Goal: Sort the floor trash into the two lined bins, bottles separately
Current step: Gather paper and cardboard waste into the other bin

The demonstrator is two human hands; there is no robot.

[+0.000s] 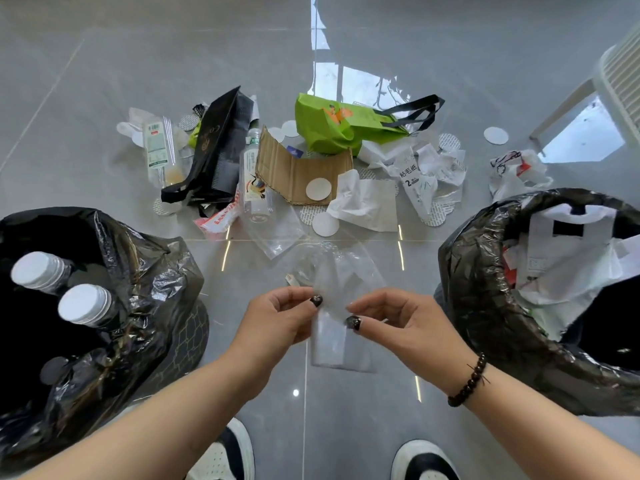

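Clear plastic bag is held in the air between the two bins, over the floor, long axis running roughly toward/away from the person, lower end hanging down toward the shoes. Left hand pinches its left edge between thumb and fingertips; right hand pinches the right edge the same way, both hands at about equal height, wrists angled inward, forearms converging from below. Not a bottle, so my read is it belongs in the right bin, which already holds white bags and paper; left bin holds capped bottles. Right hand is nearer that bin, so a one-handed swing right looks like the short path; left hand would have to let go first. Risk: thin film may cling or drift off the rim. Still on the floor further out: bottle, second bottle, cardboard, black bag, green bag, crumpled paper, white discs.
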